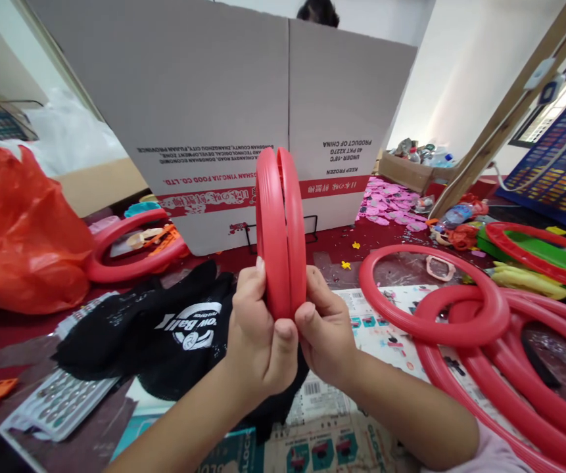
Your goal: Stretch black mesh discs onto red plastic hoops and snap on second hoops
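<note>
Upright in front of me is a red plastic ring (273,243), seen nearly edge-on. It is made of two halves lying face to face, and a dark gap shows between them toward the top. My left hand (258,335) is closed around the lower left side, with its thumb at the near edge. On the lower right side, my right hand (329,328) grips the same ring, thumb pressed near the seam. Below and left of my hands lies a black cloth (139,335) with white lettering. More red rings (440,328) overlap at the right.
A large cardboard sheet (223,98) stands ahead, with a person's hair (318,12) above it. Left are an orange-red plastic bag (21,236), another red ring (135,266) and a blister tray (60,401). Pink pieces (388,200) and a blue crate (553,164) are at right.
</note>
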Demonstrator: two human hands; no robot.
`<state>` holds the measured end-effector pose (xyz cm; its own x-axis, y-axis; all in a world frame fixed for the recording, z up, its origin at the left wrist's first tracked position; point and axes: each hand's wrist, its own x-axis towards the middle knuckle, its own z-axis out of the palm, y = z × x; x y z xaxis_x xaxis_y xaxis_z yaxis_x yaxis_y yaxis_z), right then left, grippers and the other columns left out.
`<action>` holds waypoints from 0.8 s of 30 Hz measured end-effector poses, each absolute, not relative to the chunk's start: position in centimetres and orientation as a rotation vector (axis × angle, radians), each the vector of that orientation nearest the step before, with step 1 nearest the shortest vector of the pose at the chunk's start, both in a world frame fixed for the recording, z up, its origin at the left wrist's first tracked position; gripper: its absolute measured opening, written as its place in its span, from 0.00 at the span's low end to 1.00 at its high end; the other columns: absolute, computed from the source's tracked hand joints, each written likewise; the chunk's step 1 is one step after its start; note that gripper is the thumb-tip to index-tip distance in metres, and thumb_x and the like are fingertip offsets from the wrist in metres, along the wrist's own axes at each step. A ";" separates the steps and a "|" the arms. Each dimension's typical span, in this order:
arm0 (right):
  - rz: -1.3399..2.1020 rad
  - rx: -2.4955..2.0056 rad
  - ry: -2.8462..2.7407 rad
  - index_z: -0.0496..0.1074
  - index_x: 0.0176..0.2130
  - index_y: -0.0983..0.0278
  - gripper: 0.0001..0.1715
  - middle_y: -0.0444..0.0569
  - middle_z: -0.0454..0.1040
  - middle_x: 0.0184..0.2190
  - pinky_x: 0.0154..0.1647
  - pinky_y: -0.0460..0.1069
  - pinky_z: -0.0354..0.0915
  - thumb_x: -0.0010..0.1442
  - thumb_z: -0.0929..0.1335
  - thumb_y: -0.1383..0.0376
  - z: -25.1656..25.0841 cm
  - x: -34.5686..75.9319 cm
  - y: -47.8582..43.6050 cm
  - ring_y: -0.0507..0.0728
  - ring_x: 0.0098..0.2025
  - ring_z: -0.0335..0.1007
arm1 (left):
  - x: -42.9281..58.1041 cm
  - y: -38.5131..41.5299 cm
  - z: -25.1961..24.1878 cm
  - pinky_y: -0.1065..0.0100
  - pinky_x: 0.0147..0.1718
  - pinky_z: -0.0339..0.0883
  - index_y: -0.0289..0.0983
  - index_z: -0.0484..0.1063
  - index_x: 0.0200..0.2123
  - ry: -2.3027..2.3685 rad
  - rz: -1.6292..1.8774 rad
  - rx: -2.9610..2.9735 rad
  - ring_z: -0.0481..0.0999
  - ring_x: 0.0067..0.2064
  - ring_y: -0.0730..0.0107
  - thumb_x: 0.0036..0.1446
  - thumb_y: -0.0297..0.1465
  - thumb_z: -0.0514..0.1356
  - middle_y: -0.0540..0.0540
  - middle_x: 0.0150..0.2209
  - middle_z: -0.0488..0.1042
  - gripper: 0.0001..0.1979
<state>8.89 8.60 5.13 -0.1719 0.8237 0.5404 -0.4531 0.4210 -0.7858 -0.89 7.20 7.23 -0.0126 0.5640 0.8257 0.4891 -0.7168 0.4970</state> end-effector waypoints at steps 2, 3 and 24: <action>1.146 -0.391 -1.314 0.73 0.52 0.51 0.26 0.48 0.65 0.41 0.52 0.53 0.63 0.59 0.66 0.45 5.1 8.8 8.5 0.57 0.45 0.63 | -0.9 7.2 7.1 0.58 0.34 0.66 0.37 0.64 0.46 1.119 1.830 2.237 0.65 0.37 0.62 0.63 0.47 0.46 0.43 0.38 0.62 0.21; 1.118 -0.404 -1.334 0.74 0.51 0.51 0.25 0.48 0.65 0.41 0.52 0.54 0.63 0.60 0.64 0.45 5.1 8.8 8.4 0.57 0.45 0.63 | -0.9 7.3 7.0 0.58 0.34 0.66 0.36 0.63 0.48 1.110 1.820 2.259 0.65 0.37 0.63 0.64 0.45 0.46 0.43 0.38 0.61 0.20; -0.308 -0.832 -2.060 0.68 0.54 0.63 0.26 0.56 0.71 0.50 0.54 0.60 0.56 0.56 0.71 0.62 12.2 17.5 9.1 0.64 0.52 0.64 | -7.8 4.7 13.6 0.60 0.39 0.75 0.39 0.65 0.55 1.232 0.986 3.044 0.77 0.44 0.54 0.59 0.34 0.56 0.42 0.45 0.77 0.20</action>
<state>17.54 9.14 12.16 -0.3993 0.4457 0.8012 0.6603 0.7461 -0.0860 -7.78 4.75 13.57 0.5849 0.5438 0.6019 0.7065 -0.7061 -0.0486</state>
